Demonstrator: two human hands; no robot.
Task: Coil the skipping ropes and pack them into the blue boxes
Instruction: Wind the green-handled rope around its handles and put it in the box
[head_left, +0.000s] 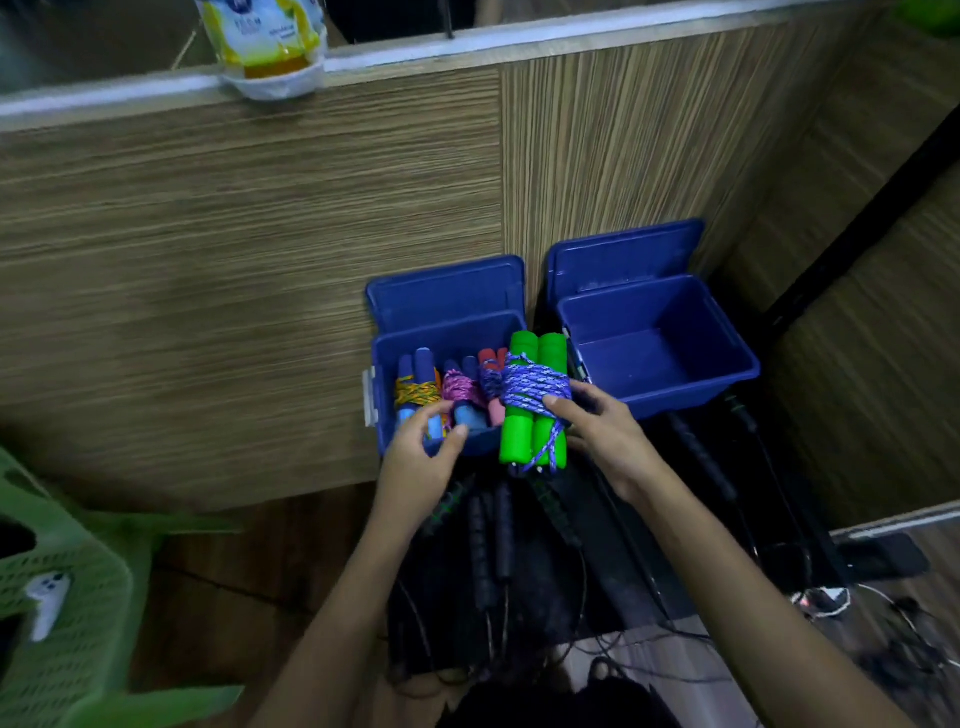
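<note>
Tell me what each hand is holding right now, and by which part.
The right hand grips the green-handled skipping rope at its purple coiled wrap, mid-bundle. The left hand holds nothing; its fingers hover by the left blue box.

Two boxes (660, 358) side by side, left box (384, 364) holding coiled ropes (462, 389); loose ropes (488, 545) in front

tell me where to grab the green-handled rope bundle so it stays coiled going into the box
Grip the green-handled rope bundle across its middle, over the purple cord wrap, coming from the right side as the right hand does now. The two handles lie side by side with the cord wound tight there, so squeezing the wrap likely keeps both handles and coil together. The loose loop at the near end gives no firm hold.
</note>
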